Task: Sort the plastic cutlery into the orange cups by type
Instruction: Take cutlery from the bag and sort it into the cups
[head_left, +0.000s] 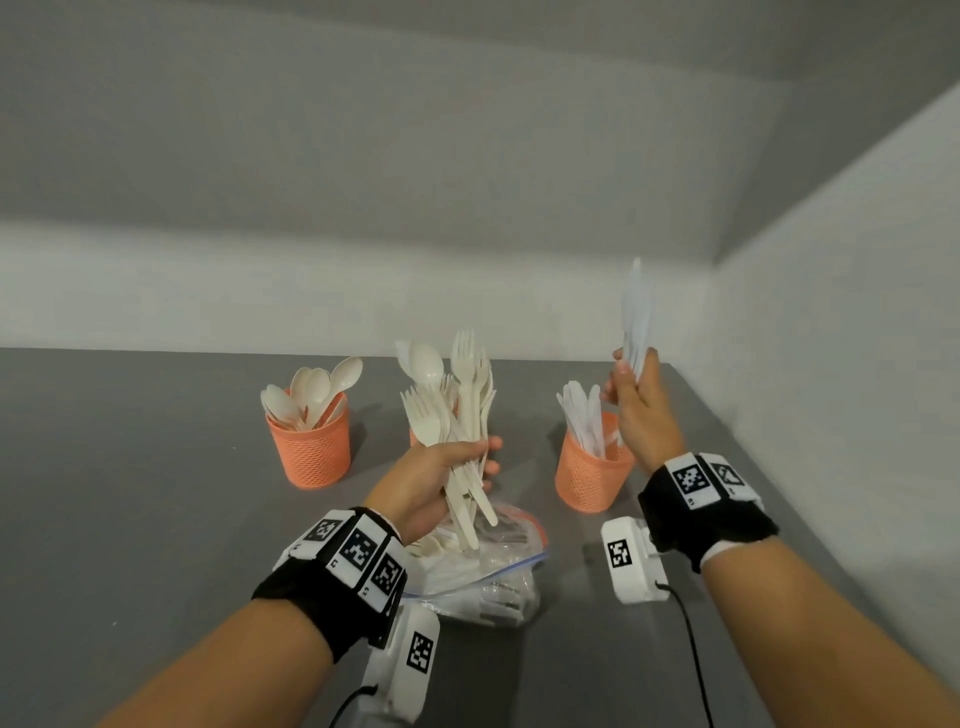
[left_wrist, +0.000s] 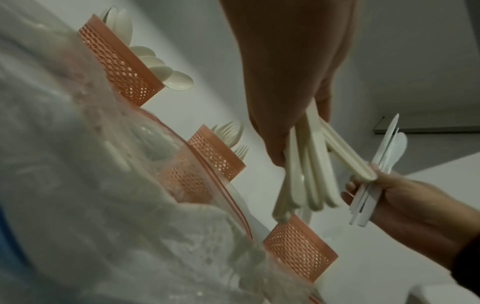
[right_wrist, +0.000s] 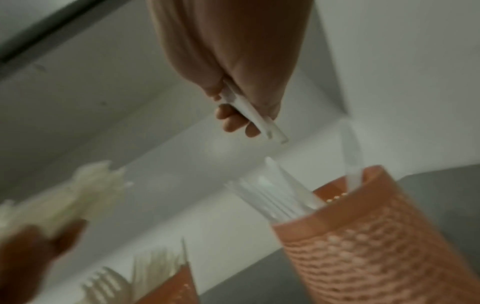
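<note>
My left hand (head_left: 441, 478) grips a bunch of cream forks and spoons (head_left: 457, 415) upright above a clear bag (head_left: 488, 577); their handles (left_wrist: 309, 170) hang below the fist. My right hand (head_left: 636, 410) holds several white knives (head_left: 636, 317) upright over the right orange cup (head_left: 592, 473), which contains white knives (right_wrist: 275, 197). The left orange cup (head_left: 311, 447) holds spoons (head_left: 317, 389). A middle orange cup (left_wrist: 215, 154) with forks stands behind my left hand, mostly hidden in the head view.
The clear zip bag (left_wrist: 130, 205) with more cutlery lies on the grey table (head_left: 130, 467) in front of the cups. A white wall (head_left: 831, 389) borders the table on the right, close to the knife cup.
</note>
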